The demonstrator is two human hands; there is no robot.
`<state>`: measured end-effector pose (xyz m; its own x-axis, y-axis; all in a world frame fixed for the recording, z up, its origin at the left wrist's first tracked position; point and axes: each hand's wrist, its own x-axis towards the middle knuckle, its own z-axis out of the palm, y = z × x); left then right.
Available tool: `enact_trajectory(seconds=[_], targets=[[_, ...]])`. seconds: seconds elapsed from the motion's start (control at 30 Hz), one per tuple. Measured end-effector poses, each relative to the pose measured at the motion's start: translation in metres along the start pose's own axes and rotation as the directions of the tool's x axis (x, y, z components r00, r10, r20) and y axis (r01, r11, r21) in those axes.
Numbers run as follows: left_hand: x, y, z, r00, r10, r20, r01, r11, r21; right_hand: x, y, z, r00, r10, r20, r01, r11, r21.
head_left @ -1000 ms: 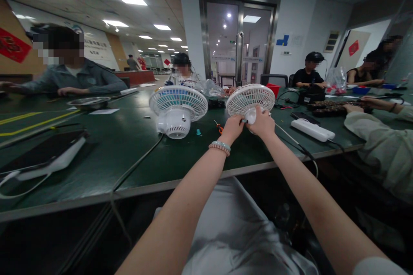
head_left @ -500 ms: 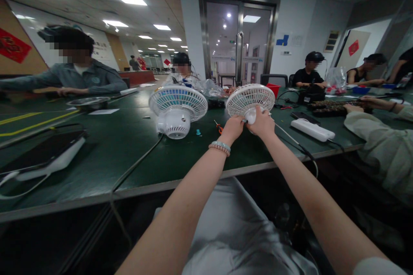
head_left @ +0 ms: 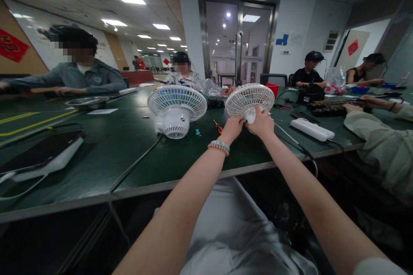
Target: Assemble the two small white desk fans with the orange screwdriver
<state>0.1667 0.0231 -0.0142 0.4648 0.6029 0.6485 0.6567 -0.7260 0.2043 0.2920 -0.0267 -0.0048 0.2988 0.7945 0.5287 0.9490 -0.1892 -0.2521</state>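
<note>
A white fan [head_left: 250, 98] lies on the green table with its cage tilted up and its round housing toward me. My right hand [head_left: 262, 121] is wrapped over that housing. Close beside it, my left hand [head_left: 235, 125] is pinched at the housing's left side, on a small dark thing I cannot make out. To the left stands a second white fan [head_left: 176, 111] with blue showing through its cage; neither hand touches it. Between the fans are an orange-handled screwdriver [head_left: 219, 127] and a small teal piece [head_left: 198, 131].
On the right are a white power strip [head_left: 312, 129], a dark phone [head_left: 305, 117] and another person's hands [head_left: 353, 106]. A black tablet-like device [head_left: 41, 152] lies left on the green table [head_left: 142, 172]. Several people sit around; cables cross the front edge.
Both hands stay at the right fan, with barely any shift in the fingers. The view has moved slightly, and the person at the left has shifted a little.
</note>
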Motion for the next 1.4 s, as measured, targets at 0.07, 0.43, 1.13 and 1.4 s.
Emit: enact_trajectory(seconds=[0.07, 0.43, 1.13, 1.4], targets=[[0.0, 0.0, 0.0, 1.0, -0.009, -0.026, 0.008, 0.999, -0.035, 0.0, 0.0, 0.001, 1.0, 0.0, 0.006, 0.0, 1.0, -0.002], [-0.002, 0.004, -0.006, 0.995, 0.095, -0.042, -0.099, 0.99, -0.098, 0.0, -0.001, -0.001, 1.0, -0.005, 0.007, 0.005, 1.0, 0.006], [-0.006, -0.008, 0.001, 0.997, 0.057, -0.061, -0.066, 0.986, -0.154, -0.003, -0.004, 0.003, 1.0, 0.014, 0.001, -0.014, 0.999, 0.043], [-0.007, -0.004, 0.01, 0.99, -0.135, -0.047, 0.121, 0.967, -0.225, -0.004, -0.007, 0.001, 0.999, 0.035, 0.038, -0.037, 0.998, 0.052]])
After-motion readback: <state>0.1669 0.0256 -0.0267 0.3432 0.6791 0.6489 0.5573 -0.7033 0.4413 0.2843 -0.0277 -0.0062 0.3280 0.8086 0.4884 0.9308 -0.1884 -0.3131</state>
